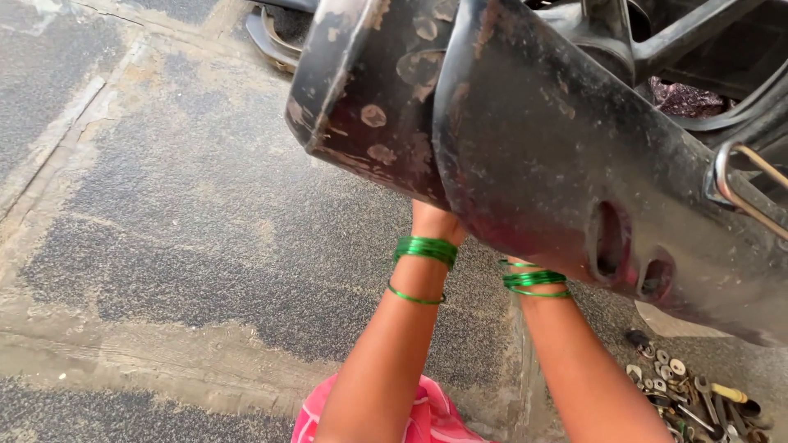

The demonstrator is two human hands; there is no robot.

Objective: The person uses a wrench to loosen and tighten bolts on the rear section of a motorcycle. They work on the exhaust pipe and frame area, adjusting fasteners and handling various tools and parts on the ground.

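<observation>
**Both hands hidden beneath a heavy metal body**

The left hand (435,220) and right hand (517,264) are raised under a large, black, rust-spotted metal vehicle panel (525,139), just above both wrists. Neither grip can be told; the fingers are covered. The panel is judged heavy, stiff and grimy, best taken at its lower rim. Scattered washers and spanners (694,394) lie on the concrete floor (164,246), below the right arm.

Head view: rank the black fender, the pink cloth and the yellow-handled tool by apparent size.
1. Black fender, though nearest the camera.
2. Pink cloth, partly hidden by the arm and cut off by the frame.
3. Yellow-handled tool.
</observation>
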